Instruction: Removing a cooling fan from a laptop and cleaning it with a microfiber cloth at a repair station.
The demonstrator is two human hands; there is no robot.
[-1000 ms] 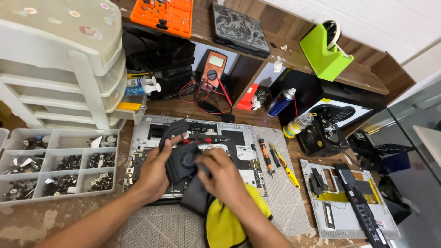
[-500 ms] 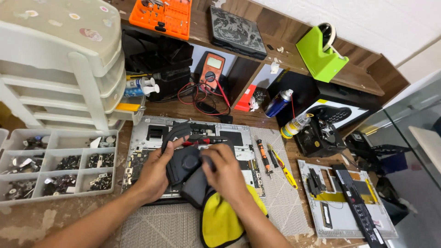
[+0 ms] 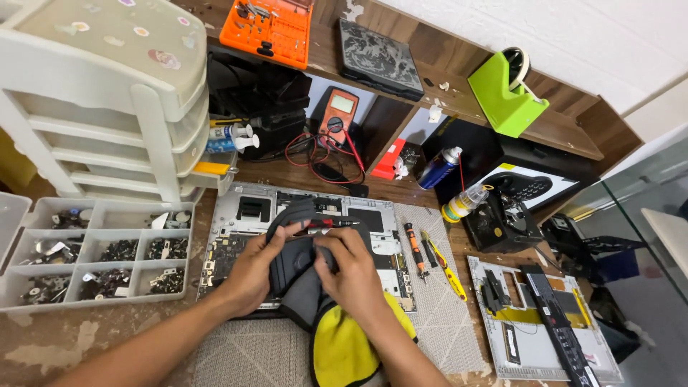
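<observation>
My left hand (image 3: pixel 252 271) and my right hand (image 3: pixel 352 271) together grip a dark grey cloth pouch (image 3: pixel 295 259) with a yellow lining (image 3: pixel 345 350) over an opened laptop base (image 3: pixel 244 210). The left hand holds the pouch's left side, thumb on top. The right hand's fingers press on its middle and right part. A slim red-and-black tool (image 3: pixel 324 224) lies just above my fingers, along the pouch's upper edge. The pouch hides the middle of the laptop's circuit board.
A white compartment tray of small metal parts (image 3: pixel 100 256) lies at left, below a plastic drawer unit (image 3: pixel 107 107). Screwdrivers (image 3: pixel 414 247) and a yellow tool (image 3: pixel 448 269) lie to the right on a grey mat. Farther right are a second laptop shell (image 3: pixel 534 326), a spray can (image 3: pixel 438 167) and a multimeter (image 3: pixel 337 115).
Both hands have stayed on the pouch and shifted their grip slightly. The yellow lining has slid a little lower toward me.
</observation>
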